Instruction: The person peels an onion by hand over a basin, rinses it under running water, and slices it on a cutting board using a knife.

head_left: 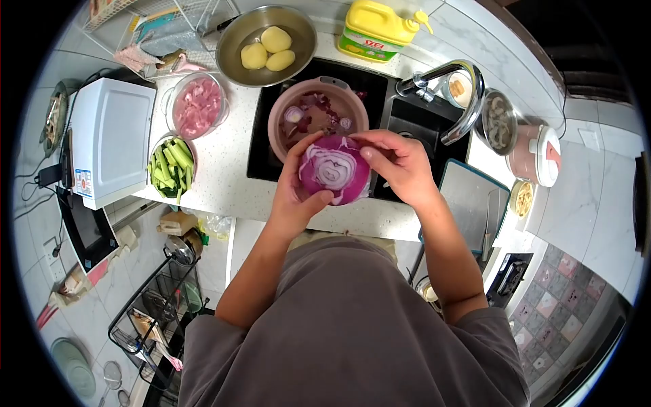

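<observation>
A large purple onion (335, 169) with its cut, ringed end facing up is held in front of my body. My left hand (296, 193) wraps around its left side, thumb across the lower front. On the upper right, my right hand (400, 163) has its fingers and thumb pinched at the onion's top edge; whether a bit of skin is between them I cannot tell. Just beyond, over the black sink (261, 146), a pinkish-brown basin (277, 122) contains dark red onion skins (319, 108) and cut-off onion ends (293, 114).
A steel bowl (227, 64) holds three peeled potatoes. To the left are pink sliced meat (198, 105) and cut green vegetable pieces (174, 163). The faucet (468, 102) arches on the right, near a cutting board (468, 197) with a knife (489, 220). A yellow jug (376, 30) stands behind.
</observation>
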Action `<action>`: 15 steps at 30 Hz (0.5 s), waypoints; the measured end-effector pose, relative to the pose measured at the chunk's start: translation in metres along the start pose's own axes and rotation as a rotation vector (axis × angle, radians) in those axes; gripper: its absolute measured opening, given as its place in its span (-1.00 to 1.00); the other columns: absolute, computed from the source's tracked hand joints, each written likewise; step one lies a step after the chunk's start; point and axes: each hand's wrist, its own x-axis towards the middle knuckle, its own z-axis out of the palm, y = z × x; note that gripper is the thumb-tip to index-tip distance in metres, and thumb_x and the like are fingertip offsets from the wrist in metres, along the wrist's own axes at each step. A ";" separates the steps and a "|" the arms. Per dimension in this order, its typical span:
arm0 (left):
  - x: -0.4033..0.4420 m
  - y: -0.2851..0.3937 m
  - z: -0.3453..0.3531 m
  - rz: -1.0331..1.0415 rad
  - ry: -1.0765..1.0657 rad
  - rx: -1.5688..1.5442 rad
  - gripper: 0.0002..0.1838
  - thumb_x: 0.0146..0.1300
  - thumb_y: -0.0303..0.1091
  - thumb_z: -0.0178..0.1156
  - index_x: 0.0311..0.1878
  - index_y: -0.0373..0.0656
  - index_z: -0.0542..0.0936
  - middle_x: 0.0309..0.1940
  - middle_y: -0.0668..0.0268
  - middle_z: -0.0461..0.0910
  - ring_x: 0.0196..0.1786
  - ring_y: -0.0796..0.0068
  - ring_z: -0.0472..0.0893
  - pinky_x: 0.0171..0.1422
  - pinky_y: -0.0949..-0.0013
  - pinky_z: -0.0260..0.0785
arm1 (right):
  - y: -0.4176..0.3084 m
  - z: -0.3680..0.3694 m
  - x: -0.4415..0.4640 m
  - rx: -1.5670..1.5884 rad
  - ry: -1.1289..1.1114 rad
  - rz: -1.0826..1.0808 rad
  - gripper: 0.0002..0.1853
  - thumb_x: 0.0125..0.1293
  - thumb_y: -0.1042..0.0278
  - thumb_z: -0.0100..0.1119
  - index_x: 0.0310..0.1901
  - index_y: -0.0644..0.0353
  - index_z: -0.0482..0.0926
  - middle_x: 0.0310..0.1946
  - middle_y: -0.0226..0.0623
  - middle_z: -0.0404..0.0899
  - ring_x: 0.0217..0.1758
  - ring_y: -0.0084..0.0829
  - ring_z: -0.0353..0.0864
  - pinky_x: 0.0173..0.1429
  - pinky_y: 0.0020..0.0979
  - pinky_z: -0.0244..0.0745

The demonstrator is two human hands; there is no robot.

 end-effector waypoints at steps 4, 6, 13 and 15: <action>0.005 0.002 0.003 0.047 0.055 0.048 -0.04 0.11 -0.37 0.44 0.56 -0.22 0.18 0.41 0.14 0.36 0.45 0.30 0.40 0.57 0.22 0.25 | -0.005 0.002 0.000 -0.036 0.016 -0.003 -0.71 0.43 0.45 0.31 0.15 0.26 0.68 -0.24 -0.29 0.80 -0.20 -0.59 0.76 -0.06 -0.48 0.67; 0.005 0.003 0.000 0.033 0.000 0.009 -0.08 0.10 -0.31 0.46 0.51 -0.20 0.24 0.36 0.17 0.41 0.40 0.31 0.44 0.53 0.23 0.28 | -0.007 0.000 -0.001 -0.348 -0.008 -0.174 -0.67 0.36 0.46 0.34 0.14 0.22 0.67 -0.25 -0.19 0.79 -0.25 -0.47 0.80 -0.09 -0.45 0.68; 0.003 0.008 -0.004 0.004 -0.025 0.193 -0.08 0.01 -0.35 0.54 0.45 -0.15 0.30 0.32 0.17 0.45 0.37 0.34 0.47 0.48 0.26 0.33 | -0.012 -0.001 -0.002 -0.397 -0.053 -0.235 -0.71 0.29 0.47 0.37 0.06 0.19 0.69 -0.27 -0.11 0.75 -0.27 -0.27 0.80 -0.12 -0.39 0.68; 0.004 0.010 -0.006 0.001 -0.051 0.208 -0.07 0.00 -0.39 0.55 0.44 -0.15 0.28 0.32 0.17 0.45 0.36 0.34 0.47 0.48 0.26 0.33 | -0.015 0.000 -0.003 -0.396 -0.063 -0.217 -0.72 0.27 0.48 0.36 0.02 0.19 0.68 -0.29 -0.12 0.74 -0.28 -0.27 0.80 -0.16 -0.36 0.66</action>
